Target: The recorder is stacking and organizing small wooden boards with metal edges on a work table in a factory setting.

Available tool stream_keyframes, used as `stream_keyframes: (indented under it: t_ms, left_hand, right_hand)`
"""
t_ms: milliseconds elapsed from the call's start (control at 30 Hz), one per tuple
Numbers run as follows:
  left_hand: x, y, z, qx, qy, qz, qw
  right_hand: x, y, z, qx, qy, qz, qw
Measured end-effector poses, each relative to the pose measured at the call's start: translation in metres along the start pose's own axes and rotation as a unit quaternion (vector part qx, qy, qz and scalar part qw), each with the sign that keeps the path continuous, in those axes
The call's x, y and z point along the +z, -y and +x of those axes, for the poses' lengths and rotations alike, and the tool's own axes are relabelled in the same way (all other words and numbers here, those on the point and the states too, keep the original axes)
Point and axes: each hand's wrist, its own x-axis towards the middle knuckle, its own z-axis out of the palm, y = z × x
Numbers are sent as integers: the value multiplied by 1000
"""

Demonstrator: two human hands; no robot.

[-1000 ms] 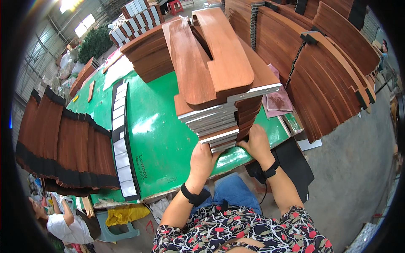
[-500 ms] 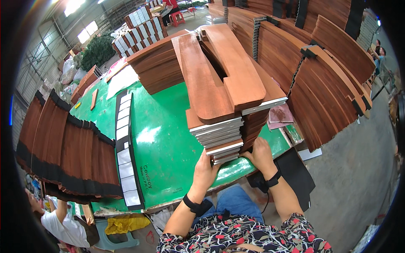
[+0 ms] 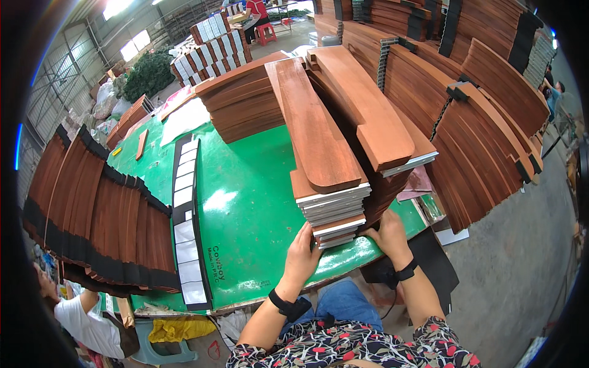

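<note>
"Green tabletop (image 3: 257,178) – w/ what on it?"

"Nr front edge, R of ctr: stack of brown boards (image 3: 334,211), wht-ended, long plank (image 3: 314,129) on top. Just R: 2nd stack (image 3: 410,164), gap betw. tops."

"Hands?"

"L hand (image 3: 300,254) at first stack's lower L corner, fingers along side, thumb apart at front. R hand (image 3: 392,238) by lower R side, thumb twd boards, fingertips partly hidden. Can't tell re: firm pinch w/ either."

"Farther out?"

"To L, blk strip w/ wht panels (image 3: 187,253), then blk-edged brown panels (image 3: 98,221); to R, tall brown stacks (image 3: 469,150); at back, person in red (image 3: 257,8)."
</note>
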Motion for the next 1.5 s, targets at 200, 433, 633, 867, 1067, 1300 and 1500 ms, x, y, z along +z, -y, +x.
stream_keyframes:
  t_ms: [200, 433, 633, 867, 1067, 1300, 1500]
  left_hand:
    - [1, 3, 2, -9, 2, -26, 1000]
    - [-24, -13, 9, -33, 29, -67, 997]
    - [-89, -20, -3, -74, 115, -133, 982]
    - [-167, -53, -22, 28, 113, 3, 993]
    - [-180, -40, -63, 79, 189, -4, 979]
    - [-210, -37, -103, 86, 164, -11, 983]
    - [-219, -16, -140, 31, 98, -63, 993]
  right_hand:
    - [-6, -8, 5, 28, 1, -2, 1000]
    - [-16, -4, 9, 52, -8, 5, 999]
    - [-15, 3, 7, 90, 12, 12, 996]
    - [-81, 54, -16, 151, 93, -88, 980]
    - [-150, 158, 33, -94, -85, 58, 990]
    - [-135, 194, 126, -108, -125, -138, 976]
    - [-130, 206, 142, -37, -78, -208, 974]
